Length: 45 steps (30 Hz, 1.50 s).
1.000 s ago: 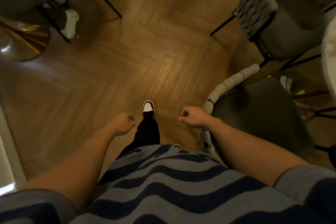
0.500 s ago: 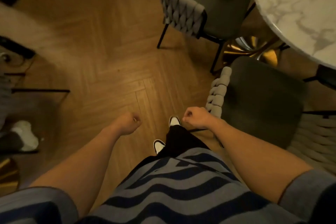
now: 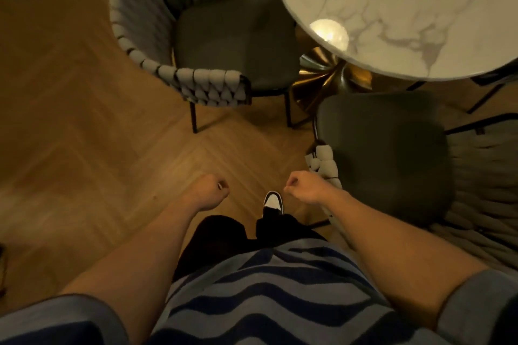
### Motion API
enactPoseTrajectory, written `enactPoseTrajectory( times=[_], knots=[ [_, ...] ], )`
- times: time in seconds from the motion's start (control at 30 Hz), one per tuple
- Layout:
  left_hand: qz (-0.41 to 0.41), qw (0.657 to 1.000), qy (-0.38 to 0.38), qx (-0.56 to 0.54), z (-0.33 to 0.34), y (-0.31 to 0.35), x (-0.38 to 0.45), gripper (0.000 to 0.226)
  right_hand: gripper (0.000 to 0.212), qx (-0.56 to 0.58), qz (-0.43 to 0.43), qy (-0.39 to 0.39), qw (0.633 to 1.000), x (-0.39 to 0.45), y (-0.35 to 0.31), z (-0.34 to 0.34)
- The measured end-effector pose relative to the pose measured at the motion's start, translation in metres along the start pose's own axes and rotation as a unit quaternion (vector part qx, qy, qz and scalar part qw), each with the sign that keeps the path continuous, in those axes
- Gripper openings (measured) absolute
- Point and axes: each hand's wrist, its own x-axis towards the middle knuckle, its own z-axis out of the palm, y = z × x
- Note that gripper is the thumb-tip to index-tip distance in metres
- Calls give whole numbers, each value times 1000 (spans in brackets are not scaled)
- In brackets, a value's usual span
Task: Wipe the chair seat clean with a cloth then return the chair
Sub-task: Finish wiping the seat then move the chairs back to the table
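So my left hand (image 3: 208, 192) was curled into a loose fist over the wood floor (image 3: 84, 120), holding nothing. Right hand (image 3: 304, 187) was the same, fingers closed and empty, just beside the woven back of the near chair (image 3: 384, 154). A second chair (image 3: 224, 36) sat tucked at the marble table (image 3: 406, 8). Couldn't spot any cloth.

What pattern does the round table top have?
White marble with grey veining on the table top, seen clearly in the head view.
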Motion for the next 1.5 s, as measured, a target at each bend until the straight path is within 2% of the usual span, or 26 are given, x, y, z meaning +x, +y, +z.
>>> enactPoseTrajectory(
  times=[0.2, 0.37, 0.63, 0.7, 0.8, 0.87, 0.97, 1.03, 1.07, 1.17, 1.27, 1.5],
  knots=[
    [88, 993, -13, 83, -70, 23, 65, 22, 18, 114, 61, 41, 991, 15, -15, -22],
    [188, 968, -8, 163, -112, 42, 110, 23, 24, 192, 89, 114, 971, 23, -34, -24],
    [311, 923, 15, 227, -164, 70, 173, 15, 26, 234, 96, 203, 946, 46, -54, -32],
    [340, 912, 49, 224, -171, 76, 190, 14, 20, 232, 105, 257, 932, 45, -50, -42],
    [346, 900, 129, 231, -181, 82, 209, 34, 14, 191, 142, 379, 894, 38, -33, -58],
    [315, 909, 143, 234, -187, 81, 221, 48, 27, 91, 184, 420, 884, 35, -13, -57],
    [270, 924, 92, 256, -191, 68, 245, 53, 51, -12, 247, 362, 899, 39, 19, -43],
    [257, 920, 74, 287, -193, 54, 258, 40, 60, -47, 268, 326, 905, 47, 31, -31],
    [252, 917, 81, 299, -194, 49, 261, 36, 61, -67, 271, 323, 904, 52, 34, -27],
    [261, 891, 142, 342, -193, 41, 268, 42, 56, -111, 275, 359, 885, 63, 38, -19],
    [292, 873, 185, 344, -188, 41, 268, 34, 53, -147, 266, 390, 869, 67, 39, -16],
    [291, 880, 199, 320, -187, 47, 265, 30, 52, -147, 256, 396, 870, 68, 39, -17]
  ],
)
